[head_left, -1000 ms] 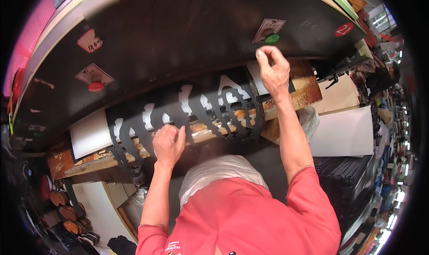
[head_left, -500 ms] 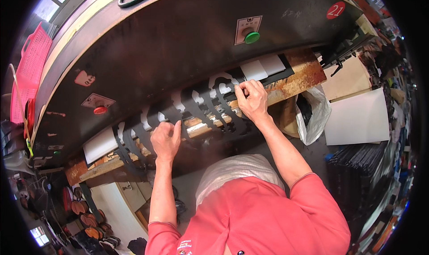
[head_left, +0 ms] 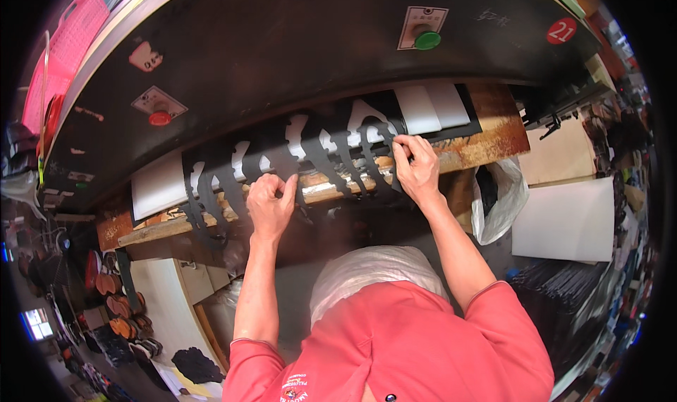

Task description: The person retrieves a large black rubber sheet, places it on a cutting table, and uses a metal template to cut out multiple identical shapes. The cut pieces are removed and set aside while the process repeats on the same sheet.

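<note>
A black sheet (head_left: pixel 321 168) with large cut-out openings lies across a worn wooden board (head_left: pixel 504 130). Its narrow strips droop over the board's near edge. Fingers closed, my left hand (head_left: pixel 271 203) pinches the sheet near its middle-left, at the board's front edge. Farther right, my right hand (head_left: pixel 417 166) has thumb and fingertips together on the sheet's right portion. White showing through the openings comes from pale material underneath. My fingers partly cover the gripped spots.
A black machine front (head_left: pixel 296 46) overhangs the board, carrying a green button (head_left: pixel 427 40) and a red button (head_left: pixel 160 116). White sheets (head_left: pixel 159 183) lie at the board's left end. Below right are a plastic bag (head_left: pixel 511 201) and a white panel (head_left: pixel 564 220). A pink basket (head_left: pixel 67 46) stands far left.
The whole view has shifted and tilted slightly. Both hands keep their pinch on the black sheet, and its hanging strips now reach less far below the board's edge.
</note>
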